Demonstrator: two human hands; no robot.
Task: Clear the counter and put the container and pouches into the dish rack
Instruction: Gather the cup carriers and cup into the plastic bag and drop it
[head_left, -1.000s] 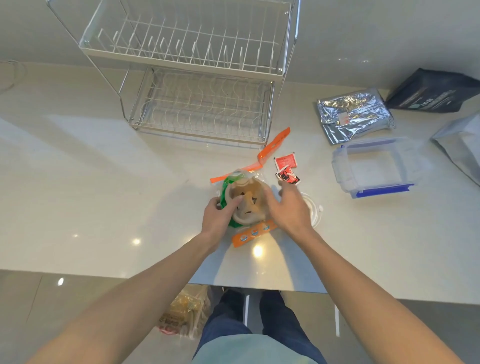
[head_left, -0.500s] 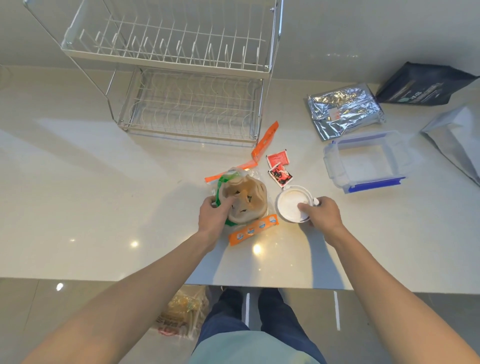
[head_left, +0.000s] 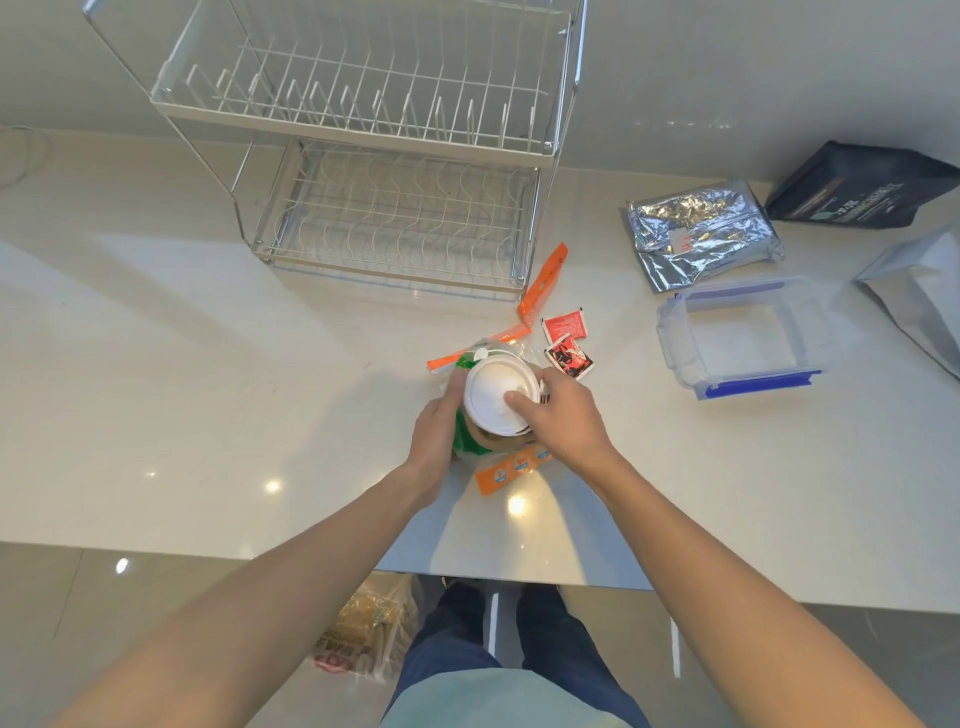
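A round jar (head_left: 470, 439) with a green label stands on the white counter, just in front of me. My left hand (head_left: 435, 426) grips its left side. My right hand (head_left: 558, 415) presses a white lid (head_left: 491, 392) onto the jar's top, thumb on the lid. A silver foil pouch (head_left: 698, 234), a black pouch (head_left: 862, 187) and a pale pouch (head_left: 922, 291) lie at the right. A clear rectangular container (head_left: 748, 335) with blue clips sits open among them. The two-tier wire dish rack (head_left: 379, 171) stands at the back, both tiers empty.
Orange wrapper strips (head_left: 543, 283) and two small red sachets (head_left: 566, 343) lie around the jar. Another orange strip (head_left: 511, 470) lies just in front of it. A plastic bag (head_left: 369, 634) sits on the floor below the counter edge (head_left: 519, 579).
My right hand picked the white lid up from the counter beside the jar and brought it left onto the jar's open top. My left hand stayed on the jar.
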